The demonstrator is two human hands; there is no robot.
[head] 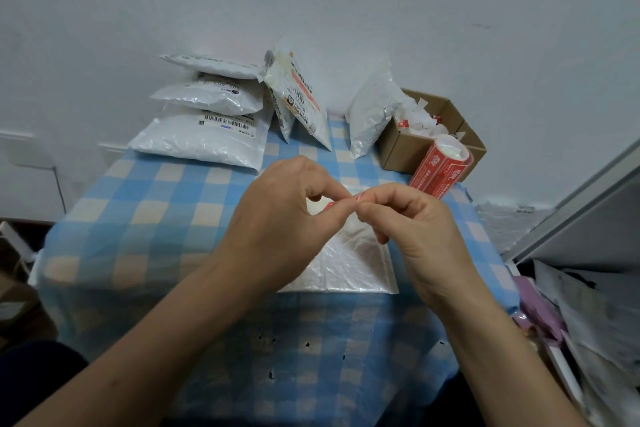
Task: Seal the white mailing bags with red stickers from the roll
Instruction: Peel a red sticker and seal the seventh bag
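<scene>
I have both hands meeting just above the bag (pixel 349 267), which lies flat on the checked cloth (pixel 156 201) in front of me, its far end hidden behind my fingers. The left hand (pixel 287 215) pinches one end of a red sticker (pixel 360 198) between thumb and forefinger. The right hand (pixel 419 229) pinches the other end with curled fingertips. Little of the sticker shows, so I cannot tell whether its backing is on or off.

My first worry is the sticker itself. It looks thin and limp, and with my fingertips this close together it could fold over and stick to itself, or cling to a finger as I lay it down. If I am picking at the backing, a hasty pull may tear it.

The bag is the next risk. Neither hand holds it, and its plastic looks slick and wrinkled. Pressing the sticker on could push it along the cloth or trap a crease, leaving the flap badly closed. I cannot see the flap, so I might miss the seam.

The roll (pixel 440 166) rests against the cardboard box (pixel 408 146) near the table's right edge, where a careless reach could knock it off. The stack of bags (pixel 207 121) at the back left is well apart.
</scene>
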